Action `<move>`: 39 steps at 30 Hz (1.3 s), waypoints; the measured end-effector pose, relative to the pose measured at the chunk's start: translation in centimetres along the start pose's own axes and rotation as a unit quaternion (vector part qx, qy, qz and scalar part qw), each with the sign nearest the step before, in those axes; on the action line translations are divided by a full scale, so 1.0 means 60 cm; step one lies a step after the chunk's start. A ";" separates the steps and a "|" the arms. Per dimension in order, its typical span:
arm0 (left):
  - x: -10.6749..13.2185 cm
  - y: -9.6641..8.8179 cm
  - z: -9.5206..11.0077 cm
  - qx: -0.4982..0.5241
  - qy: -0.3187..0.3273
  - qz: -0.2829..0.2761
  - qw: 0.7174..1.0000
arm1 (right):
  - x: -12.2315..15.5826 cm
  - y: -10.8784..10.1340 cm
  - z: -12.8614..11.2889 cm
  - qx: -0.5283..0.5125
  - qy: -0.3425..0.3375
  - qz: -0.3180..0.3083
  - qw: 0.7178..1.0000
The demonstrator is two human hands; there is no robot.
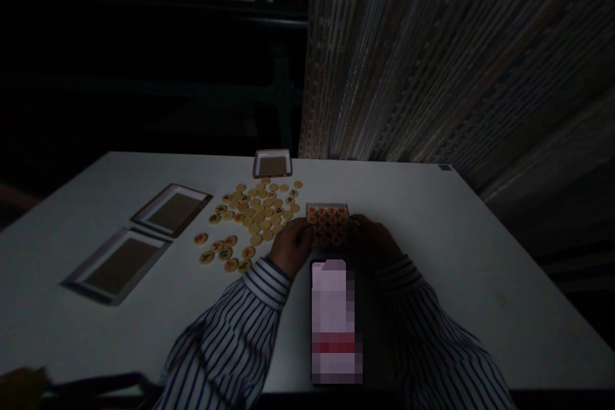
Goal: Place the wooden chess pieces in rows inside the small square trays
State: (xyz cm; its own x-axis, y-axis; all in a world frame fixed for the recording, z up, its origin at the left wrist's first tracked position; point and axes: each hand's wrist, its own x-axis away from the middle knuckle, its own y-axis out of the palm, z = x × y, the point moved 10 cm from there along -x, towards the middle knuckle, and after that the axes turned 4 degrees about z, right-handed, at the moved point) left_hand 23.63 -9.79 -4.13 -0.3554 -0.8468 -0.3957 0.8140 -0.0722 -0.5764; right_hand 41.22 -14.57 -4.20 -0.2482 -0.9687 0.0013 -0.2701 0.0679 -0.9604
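Note:
In front of me is a small open box [327, 205] packed with rows of round Chinese chess pieces [328, 220], their faces marked with red characters. My left hand [291, 246] is closed at the left side of this box, fingers curled against its edge. At the right side my right hand [377, 240] grips the box too, though its fingers are dim in shadow. Many loose wooden Chinese chess pieces [266, 225] lie spread left of the box, some showing red or black characters, others plain. Nearer me is a smaller group of loose pieces [225, 253].
A phone [332, 307] with a lit, pixelated screen lies between my forearms. Three shallow trays rest on the white table [480, 282]: a small brown-rimmed one [273, 165], a larger one [173, 211] and a pale-rimmed one [120, 262]. A strand curtain [384, 57] hangs behind.

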 end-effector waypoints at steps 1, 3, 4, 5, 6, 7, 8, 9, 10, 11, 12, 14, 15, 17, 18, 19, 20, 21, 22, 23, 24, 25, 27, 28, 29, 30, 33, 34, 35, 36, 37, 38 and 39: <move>0.000 0.001 0.000 -0.003 0.000 -0.003 1.000 | -0.001 0.001 0.000 0.001 -0.003 0.000 1.000; 0.000 0.001 0.000 -0.006 -0.001 -0.003 1.000 | -0.002 0.004 0.000 0.005 -0.007 0.002 1.000; 0.000 0.000 0.000 -0.007 -0.002 -0.001 1.000 | -0.002 0.005 0.001 0.007 -0.007 0.003 1.000; 0.000 -0.001 -0.001 -0.008 -0.003 0.002 1.000 | -0.003 0.007 0.002 0.006 -0.007 0.004 1.000; 0.000 -0.001 -0.001 -0.007 -0.003 0.004 1.000 | -0.003 0.008 0.003 0.003 -0.006 0.004 1.000; 0.001 -0.002 -0.001 -0.005 -0.003 0.005 1.000 | -0.003 0.010 0.004 0.001 -0.006 0.003 1.000; 0.001 -0.002 0.000 -0.004 -0.002 0.005 1.000 | -0.004 0.011 0.005 -0.001 -0.006 0.004 1.000; 0.001 -0.002 0.000 -0.004 0.000 0.005 1.000 | -0.004 0.011 0.005 -0.004 -0.007 0.005 1.000; 0.001 -0.002 0.001 -0.004 0.003 0.005 1.000 | -0.004 0.010 0.005 -0.005 -0.007 0.008 1.000; 0.001 -0.002 0.002 -0.005 0.006 0.004 1.000 | -0.004 0.010 0.004 -0.004 -0.009 0.010 1.000; 0.001 -0.002 0.003 -0.006 0.009 0.004 1.000 | -0.003 0.009 0.004 -0.002 -0.010 0.011 1.000; 0.001 -0.004 0.004 -0.009 0.012 0.009 1.000 | -0.004 0.009 0.002 0.004 -0.014 0.011 1.000; 0.001 -0.004 0.005 -0.011 0.013 0.011 1.000 | -0.004 0.010 0.002 0.010 -0.014 0.007 1.000; 0.000 -0.006 0.005 -0.014 0.012 0.016 1.000 | -0.005 0.011 0.004 0.017 -0.006 0.003 1.000; 0.000 -0.006 0.005 -0.015 0.011 0.017 1.000 | -0.005 0.012 0.005 0.015 -0.001 0.001 1.000; -0.001 -0.006 0.005 -0.014 0.011 0.017 1.000 | -0.005 0.012 0.007 0.011 0.003 0.000 1.000; -0.001 -0.006 0.005 -0.012 0.011 0.017 1.000 | -0.005 0.012 0.007 0.008 0.002 -0.001 1.000; -0.001 -0.006 0.006 -0.009 0.012 0.018 1.000 | -0.005 0.011 0.006 0.006 -0.001 0.001 1.000; -0.002 -0.008 0.006 -0.007 0.012 0.021 1.000 | -0.004 0.010 0.005 0.006 -0.003 0.002 1.000; -0.002 -0.009 0.007 -0.005 0.012 0.025 1.000 | -0.004 0.010 0.004 0.009 -0.006 0.003 1.000; -0.001 -0.010 0.007 -0.003 0.010 0.027 1.000 | -0.004 0.009 0.004 0.013 -0.007 0.006 1.000; -0.001 -0.011 0.007 -0.003 0.008 0.028 1.000 | -0.004 0.009 0.004 0.016 -0.010 0.008 1.000; -0.001 -0.011 0.007 -0.001 0.005 0.027 1.000 | -0.004 0.009 0.004 0.017 -0.010 0.007 1.000; -0.001 -0.012 0.007 0.000 0.004 0.027 1.000 | -0.004 0.010 0.004 0.014 -0.009 0.005 1.000; 0.000 -0.012 0.007 0.003 0.004 0.028 1.000 | -0.005 0.011 0.006 0.007 -0.003 0.004 1.000; 0.000 -0.013 0.007 0.005 0.003 0.030 1.000 | -0.005 0.011 0.009 -0.002 0.005 0.002 1.000; 0.000 -0.015 0.004 0.008 0.002 0.034 0.999 | -0.005 0.009 0.013 -0.041 0.016 0.005 0.999; -0.001 -0.015 0.003 0.008 0.000 0.034 0.999 | -0.006 0.008 0.012 -0.052 0.014 0.010 0.999; -0.001 -0.015 0.002 0.008 -0.002 0.032 0.999 | -0.006 0.005 0.011 -0.059 0.011 0.015 0.998; -0.002 -0.014 0.001 0.007 -0.006 0.030 1.000 | -0.007 0.002 0.011 -0.063 0.009 0.022 0.998; -0.003 -0.014 0.000 0.008 -0.009 0.027 1.000 | -0.007 -0.003 0.011 -0.062 0.008 0.035 0.997; -0.003 -0.013 -0.001 0.008 -0.012 0.024 1.000 | -0.007 -0.009 0.010 -0.059 0.005 0.049 0.997; -0.004 -0.012 -0.001 0.009 -0.013 0.020 1.000 | -0.005 -0.015 0.009 -0.057 0.000 0.066 0.996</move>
State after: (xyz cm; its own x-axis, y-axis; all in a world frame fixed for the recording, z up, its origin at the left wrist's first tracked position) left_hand 23.09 -9.52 -3.67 -0.3103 -0.8626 -0.3994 0.8357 -0.0473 -0.5472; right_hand 42.07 -14.45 -3.49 -0.2878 -0.9497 -0.1232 -0.3394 0.2215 -0.9142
